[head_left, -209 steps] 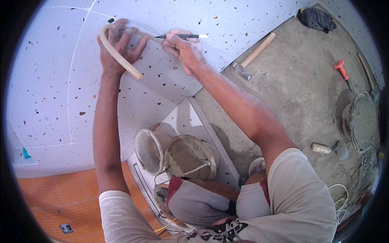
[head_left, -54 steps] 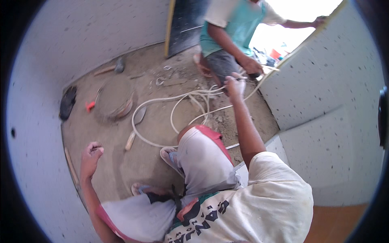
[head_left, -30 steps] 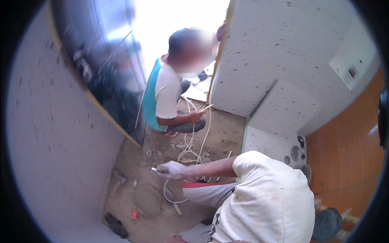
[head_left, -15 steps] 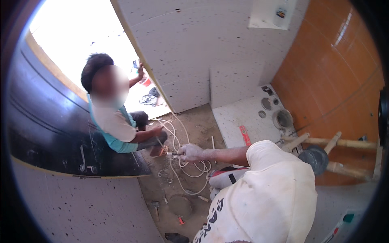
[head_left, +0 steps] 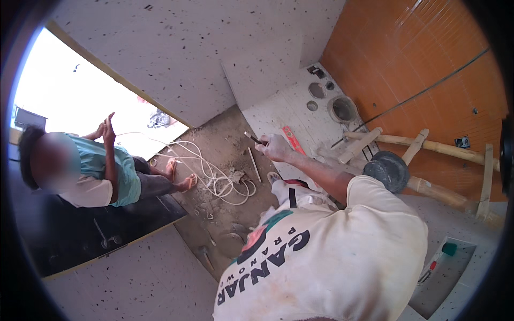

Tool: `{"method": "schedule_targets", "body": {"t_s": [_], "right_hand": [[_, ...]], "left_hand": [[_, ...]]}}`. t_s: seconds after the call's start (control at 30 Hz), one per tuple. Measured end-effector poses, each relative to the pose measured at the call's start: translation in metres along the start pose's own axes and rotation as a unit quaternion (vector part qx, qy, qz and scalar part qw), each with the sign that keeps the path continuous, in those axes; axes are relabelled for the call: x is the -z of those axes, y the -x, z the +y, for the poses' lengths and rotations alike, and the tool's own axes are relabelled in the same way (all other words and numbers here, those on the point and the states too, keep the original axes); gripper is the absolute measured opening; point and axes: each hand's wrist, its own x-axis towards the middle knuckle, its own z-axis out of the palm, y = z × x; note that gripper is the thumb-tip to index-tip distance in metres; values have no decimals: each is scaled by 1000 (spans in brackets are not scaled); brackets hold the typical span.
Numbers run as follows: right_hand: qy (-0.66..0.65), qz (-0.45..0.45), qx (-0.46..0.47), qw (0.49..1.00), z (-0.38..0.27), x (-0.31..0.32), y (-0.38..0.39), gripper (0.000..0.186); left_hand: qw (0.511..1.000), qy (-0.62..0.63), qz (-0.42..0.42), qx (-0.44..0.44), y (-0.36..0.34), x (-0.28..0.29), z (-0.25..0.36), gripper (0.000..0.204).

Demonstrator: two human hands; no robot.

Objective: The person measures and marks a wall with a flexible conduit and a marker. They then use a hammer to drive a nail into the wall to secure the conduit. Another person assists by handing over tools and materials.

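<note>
My right hand (head_left: 276, 147), dusty with pale powder, reaches forward with its fingers wrapped around a short dark stick-like tool (head_left: 257, 140). A light tip shows at the tool's far end; its exact kind is too small to make out. The hand hovers over the edge between the dirt floor and a white ledge (head_left: 262, 119). Just to its right, a red spirit level (head_left: 293, 140) lies on the ledge. My left hand is out of the picture, and my white shirt (head_left: 342, 257) fills the lower part.
A co-worker (head_left: 118, 166) stands at the left by the bright doorway, hands together. A pale cord (head_left: 214, 179) lies coiled on the floor, near a hammer (head_left: 206, 258). Right of me are a bamboo ladder (head_left: 450, 147), a dark bucket (head_left: 386, 172) and an orange tiled wall (head_left: 423, 64).
My right hand, with the tool, has moved from beside the co-worker's hand toward the ledge. The co-worker has gone from crouching to standing further left. The view has turned.
</note>
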Motion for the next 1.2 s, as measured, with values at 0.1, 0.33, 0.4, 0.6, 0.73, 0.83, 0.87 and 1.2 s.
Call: {"method": "schedule_targets", "body": {"t_s": [0.1, 0.33, 0.4, 0.6, 0.73, 0.83, 0.87, 1.2], "right_hand": [[4, 3, -8, 1000, 13, 31, -4, 32], [-5, 40, -116, 992, 37, 90, -20, 35], [-1, 91, -90, 992, 50, 103, -24, 33], [2, 183, -59, 981, 71, 144, -53, 28], [27, 194, -42, 980, 66, 181, -92, 27], [7, 255, -9, 967, 58, 205, -138, 26], [36, 266, 13, 963, 50, 212, -154, 26], [230, 325, 9, 917, -12, 301, -272, 25]], "left_hand": [[1000, -2, -2, 2, -7, -7, 25, 16], [1000, 4, 9, 20, -2, -20, 67, 17], [1000, 2, 6, 15, -10, -23, 79, 18], [1000, 0, 1, -4, -54, -27, 113, 20], [999, -16, 0, -41, -95, -15, 140, 21], [994, -55, 14, -89, -127, 18, 161, 22], [992, -67, 25, -100, -136, 34, 167, 23], [790, -416, 232, -387, -199, 336, 249, 27]]}}
